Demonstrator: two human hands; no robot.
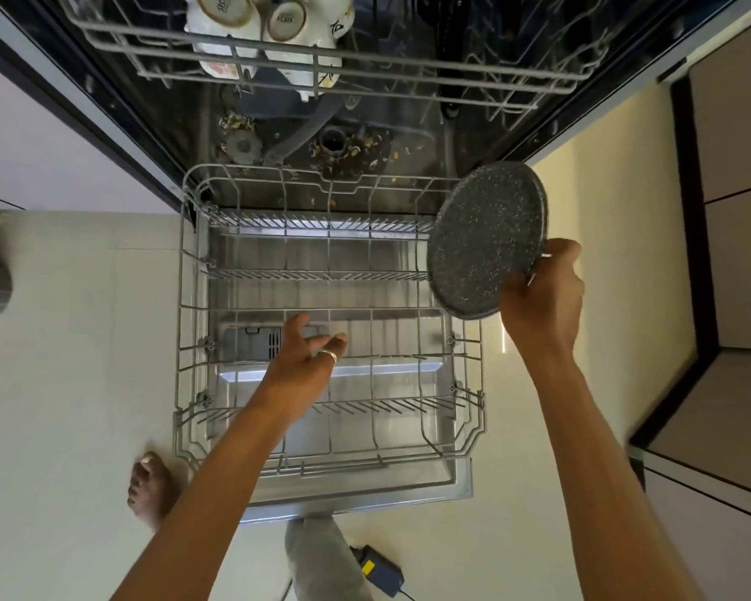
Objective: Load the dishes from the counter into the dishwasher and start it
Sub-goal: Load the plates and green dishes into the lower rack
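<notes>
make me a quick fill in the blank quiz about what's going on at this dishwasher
1. The round speckled grey dish is gripped at its edge by the person's ____ hand.
2. The left hand reaches over the lower rack with its fingers relaxed, holding ____.
3. The upturned white cups sit in the ____ rack.

Missing words: right; nothing; upper

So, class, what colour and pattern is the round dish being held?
The dish is dark grey, white-speckled; head view.
</notes>
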